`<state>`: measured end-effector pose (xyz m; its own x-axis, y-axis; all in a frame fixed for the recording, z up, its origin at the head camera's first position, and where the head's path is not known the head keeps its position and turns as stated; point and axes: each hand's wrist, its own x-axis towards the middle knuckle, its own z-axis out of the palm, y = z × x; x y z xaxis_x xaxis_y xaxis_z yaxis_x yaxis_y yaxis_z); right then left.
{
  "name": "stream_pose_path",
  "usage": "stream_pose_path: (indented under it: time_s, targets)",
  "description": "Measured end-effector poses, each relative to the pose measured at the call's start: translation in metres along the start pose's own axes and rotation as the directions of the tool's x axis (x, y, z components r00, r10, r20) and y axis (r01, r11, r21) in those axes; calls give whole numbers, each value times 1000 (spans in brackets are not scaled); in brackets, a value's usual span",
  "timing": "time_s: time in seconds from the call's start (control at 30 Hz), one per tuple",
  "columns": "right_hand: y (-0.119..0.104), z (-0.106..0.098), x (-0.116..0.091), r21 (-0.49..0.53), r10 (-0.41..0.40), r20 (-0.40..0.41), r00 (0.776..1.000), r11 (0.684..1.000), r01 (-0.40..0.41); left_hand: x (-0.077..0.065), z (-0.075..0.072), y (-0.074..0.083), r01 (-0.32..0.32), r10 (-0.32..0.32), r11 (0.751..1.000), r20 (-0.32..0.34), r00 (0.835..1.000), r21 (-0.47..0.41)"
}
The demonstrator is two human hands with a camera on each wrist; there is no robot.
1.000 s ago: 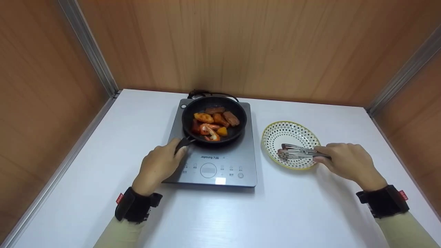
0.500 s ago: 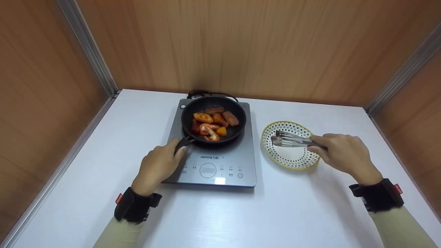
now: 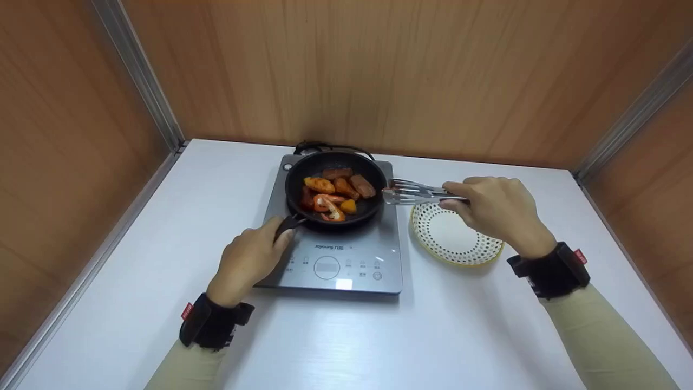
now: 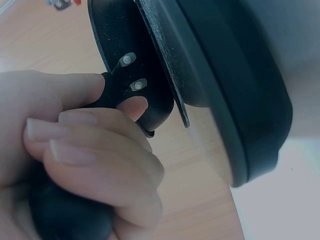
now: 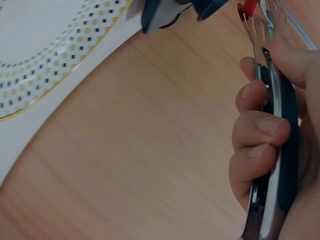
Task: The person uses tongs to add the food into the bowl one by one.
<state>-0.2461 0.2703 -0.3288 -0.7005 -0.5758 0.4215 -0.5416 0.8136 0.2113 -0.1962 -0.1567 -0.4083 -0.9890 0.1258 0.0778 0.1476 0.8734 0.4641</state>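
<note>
My left hand [image 3: 252, 260] grips the black handle [image 3: 291, 222] of the frying pan [image 3: 370, 208], fingers curled round it in the left wrist view. In the pan lie a shrimp [image 3: 331, 207], an orange-yellow piece [image 3: 319, 185], a small yellow chunk [image 3: 349, 206] and brown meat pieces [image 3: 363, 186]. My right hand [image 3: 501, 214] holds metal tongs [image 3: 417, 193], whose slotted tips reach the pan's right rim. A red piece of food [image 5: 250, 6] shows between the tips in the right wrist view; its kind is unclear.
The pan sits on a grey induction cooker [image 3: 352, 279], a black cord [image 3: 346, 148] behind it. Right of the cooker stands a dotted plate [image 3: 460, 241] with a yellow rim. Wood-patterned panels [image 3: 352, 81] enclose the back and sides of the white table [image 3: 325, 341].
My right hand has lifted the tongs, with the reddish piece in them, from over the plate and carried them left to the pan's rim. My left hand stays on the handle.
</note>
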Motion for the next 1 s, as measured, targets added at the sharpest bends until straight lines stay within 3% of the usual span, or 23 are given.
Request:
stream_pose_path:
  time_s: [0.33,0.53,0.73,1.0]
  targets:
    - [-24,-5,52,-9,-15,147,989,1000,16,0,-1,0,1,-1,1000,1,1000,-4]
    - [-34,-8,70,-34,10,261,965,999,-1,1,-1,1,2,-2,1000,10,1000,-7]
    - [-45,-13,85,-69,19,321,947,998,3,1,-3,1,4,-4,1000,10,1000,-7]
    - [-64,-18,107,-170,71,420,905,985,2,1,-1,2,8,-8,1000,8,1000,-1]
